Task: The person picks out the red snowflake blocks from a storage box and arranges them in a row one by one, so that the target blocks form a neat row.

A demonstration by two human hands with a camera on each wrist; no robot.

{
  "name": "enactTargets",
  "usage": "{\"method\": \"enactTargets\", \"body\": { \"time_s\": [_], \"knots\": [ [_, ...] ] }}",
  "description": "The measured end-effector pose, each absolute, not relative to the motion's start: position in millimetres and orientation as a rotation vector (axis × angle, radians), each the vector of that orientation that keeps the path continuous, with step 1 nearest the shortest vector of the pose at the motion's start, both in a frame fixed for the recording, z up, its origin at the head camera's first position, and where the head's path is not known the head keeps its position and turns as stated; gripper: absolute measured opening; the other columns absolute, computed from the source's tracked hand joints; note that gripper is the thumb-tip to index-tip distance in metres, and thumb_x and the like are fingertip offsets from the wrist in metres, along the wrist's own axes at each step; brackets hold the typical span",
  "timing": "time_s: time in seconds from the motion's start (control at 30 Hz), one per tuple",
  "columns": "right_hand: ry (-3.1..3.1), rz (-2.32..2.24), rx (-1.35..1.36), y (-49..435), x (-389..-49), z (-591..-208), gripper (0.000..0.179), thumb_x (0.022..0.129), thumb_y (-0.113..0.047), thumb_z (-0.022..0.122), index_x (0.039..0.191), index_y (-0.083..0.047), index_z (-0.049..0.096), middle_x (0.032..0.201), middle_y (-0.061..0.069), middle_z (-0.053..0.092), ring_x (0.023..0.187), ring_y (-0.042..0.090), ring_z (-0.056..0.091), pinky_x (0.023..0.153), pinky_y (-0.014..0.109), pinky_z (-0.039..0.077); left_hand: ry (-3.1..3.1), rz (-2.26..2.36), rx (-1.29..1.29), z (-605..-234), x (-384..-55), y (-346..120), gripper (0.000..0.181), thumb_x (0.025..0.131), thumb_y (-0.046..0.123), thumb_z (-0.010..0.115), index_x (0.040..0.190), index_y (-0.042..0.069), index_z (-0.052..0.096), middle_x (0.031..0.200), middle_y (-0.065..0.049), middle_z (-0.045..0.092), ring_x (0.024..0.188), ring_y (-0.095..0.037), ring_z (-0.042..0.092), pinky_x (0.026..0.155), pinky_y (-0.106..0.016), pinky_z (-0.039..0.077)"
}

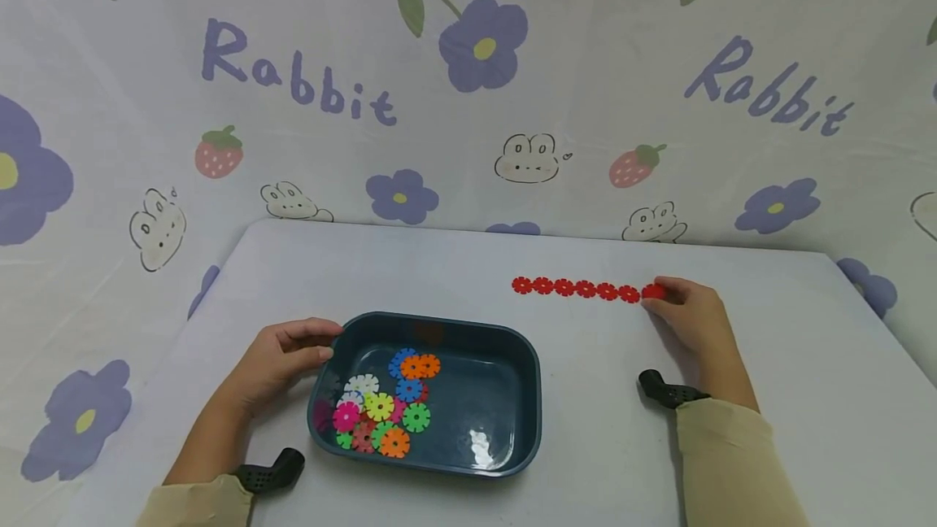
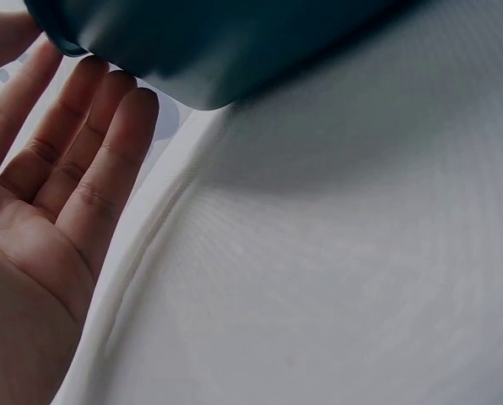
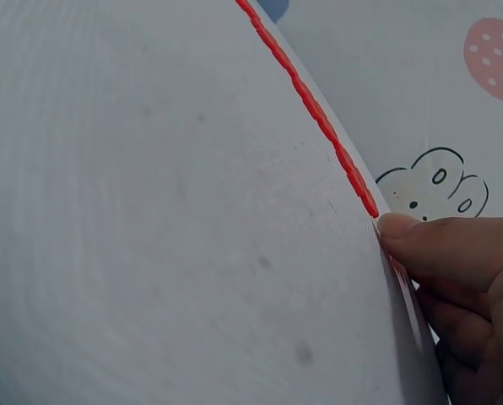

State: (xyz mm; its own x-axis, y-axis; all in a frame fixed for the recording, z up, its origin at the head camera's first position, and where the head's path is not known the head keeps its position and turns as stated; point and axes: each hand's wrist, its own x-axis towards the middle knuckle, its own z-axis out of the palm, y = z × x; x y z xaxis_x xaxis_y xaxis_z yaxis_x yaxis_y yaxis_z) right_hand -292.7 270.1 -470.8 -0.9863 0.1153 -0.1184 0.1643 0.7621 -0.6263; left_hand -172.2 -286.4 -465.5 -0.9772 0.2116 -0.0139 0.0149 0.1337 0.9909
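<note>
A row of several red notched plastic discs (image 1: 564,288) lies on the white table's far right half. At its right end my right hand (image 1: 688,311) pinches one more red disc (image 1: 653,292) between thumb and fingers, right beside the row's last disc. In the right wrist view the thumb (image 3: 437,245) presses close to the table at the end of the red line. My left hand (image 1: 285,356) touches the left outer side of a dark teal tray (image 1: 439,324), its fingers (image 2: 100,181) fairly straight against it. Multicoloured notched discs (image 1: 381,407) lie heaped in the tray's left half.
The white table (image 1: 600,462) ends at a far edge in front of a hanging cloth (image 1: 322,15) printed with flowers, strawberries and rabbits. Black wrist devices (image 1: 669,391) are strapped at both sleeves. The tray stands between the two forearms.
</note>
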Motion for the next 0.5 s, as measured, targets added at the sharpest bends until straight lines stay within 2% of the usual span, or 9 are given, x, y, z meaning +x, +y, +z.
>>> {"method": "enactTargets", "body": {
  "time_s": [0.23, 0.5],
  "knots": [
    [2.863, -1.045, 0.258, 268.5, -293.9, -471.6, 0.059, 0.094, -0.028, 0.065, 0.146, -0.009, 0.046, 0.149, 0.021, 0.044, 0.141, 0.043, 0.033, 0.110, 0.062, 0.032, 2.244, 1.962, 0.232, -465.1, -171.7, -286.2, 0.030, 0.093, 0.009, 0.066, 0.120, -0.004, 0.064, 0.110, 0.010, 0.070, 0.102, -0.008, 0.067, 0.086, -0.024, 0.056],
    [2.860, -1.047, 0.260, 270.1, -294.2, -472.5, 0.058, 0.094, -0.028, 0.065, 0.146, -0.010, 0.046, 0.150, 0.021, 0.043, 0.142, 0.044, 0.031, 0.110, 0.062, 0.032, 2.241, 1.966, 0.234, -465.1, -171.9, -286.1, 0.029, 0.093, 0.008, 0.066, 0.119, -0.004, 0.065, 0.111, 0.011, 0.070, 0.102, -0.008, 0.066, 0.085, -0.024, 0.056]
  ]
}}
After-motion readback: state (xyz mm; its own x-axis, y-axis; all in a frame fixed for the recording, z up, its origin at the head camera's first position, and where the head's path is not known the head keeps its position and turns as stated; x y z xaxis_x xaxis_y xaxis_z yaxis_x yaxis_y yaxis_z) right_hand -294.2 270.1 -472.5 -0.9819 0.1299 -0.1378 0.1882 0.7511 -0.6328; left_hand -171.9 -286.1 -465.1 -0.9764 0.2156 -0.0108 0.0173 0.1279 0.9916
